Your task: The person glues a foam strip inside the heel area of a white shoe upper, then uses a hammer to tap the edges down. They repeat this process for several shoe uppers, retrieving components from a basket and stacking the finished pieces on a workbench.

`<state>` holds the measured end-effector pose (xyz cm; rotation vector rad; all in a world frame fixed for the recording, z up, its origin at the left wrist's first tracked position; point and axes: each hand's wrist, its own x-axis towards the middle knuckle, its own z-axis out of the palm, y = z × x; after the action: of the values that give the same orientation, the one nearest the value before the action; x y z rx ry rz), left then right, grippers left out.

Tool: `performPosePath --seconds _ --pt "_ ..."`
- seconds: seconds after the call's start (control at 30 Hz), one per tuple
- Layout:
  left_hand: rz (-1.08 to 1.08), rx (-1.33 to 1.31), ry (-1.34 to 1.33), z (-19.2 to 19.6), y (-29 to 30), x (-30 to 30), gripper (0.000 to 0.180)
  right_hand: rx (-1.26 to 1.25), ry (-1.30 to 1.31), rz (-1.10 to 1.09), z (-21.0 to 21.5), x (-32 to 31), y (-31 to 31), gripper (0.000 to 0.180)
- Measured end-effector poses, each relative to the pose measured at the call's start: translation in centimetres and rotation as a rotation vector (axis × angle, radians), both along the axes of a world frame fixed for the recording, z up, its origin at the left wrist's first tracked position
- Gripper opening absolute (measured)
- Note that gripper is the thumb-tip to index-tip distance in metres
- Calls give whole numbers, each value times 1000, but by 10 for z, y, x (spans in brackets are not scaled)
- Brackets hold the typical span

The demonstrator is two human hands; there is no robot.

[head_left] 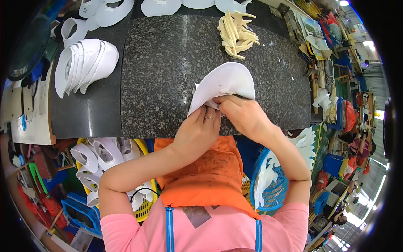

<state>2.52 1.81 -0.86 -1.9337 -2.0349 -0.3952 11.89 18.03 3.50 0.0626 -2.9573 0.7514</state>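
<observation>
A white curved piece with a rounded, visor-like rim point(224, 80) rests on the speckled dark stone worktop point(159, 67), close to its front edge. My left hand point(199, 130) is closed on the near left edge of the piece, and a ring shows on one finger. With bent fingers, my right hand point(245, 115) grips or presses the near side, just right of my left fingertips. My hands hide part of that edge, so I cannot tell whether a smaller part sits between the fingers.
Cream curved strips point(237, 33) lie heaped at the far right. Nested white shells point(86, 65) stand at the left, with more white pieces point(161, 6) along the back. Below the worktop are a yellow basket point(145, 210) of white pieces and a blue basket point(275, 195) of jagged-edged ones.
</observation>
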Motion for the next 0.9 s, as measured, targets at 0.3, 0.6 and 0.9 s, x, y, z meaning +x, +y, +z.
performPosePath --seconds 0.3,0.6,0.9 --pt "-115 -113 -54 10 -9 -9 35 42 -70 67 5 -3 0 17" --pt "-598 -231 760 79 -25 -79 36 30 48 -85 4 -9 -31 22" --pt "-650 -207 565 76 -31 -77 39 336 481 -189 -45 1 -70 16"
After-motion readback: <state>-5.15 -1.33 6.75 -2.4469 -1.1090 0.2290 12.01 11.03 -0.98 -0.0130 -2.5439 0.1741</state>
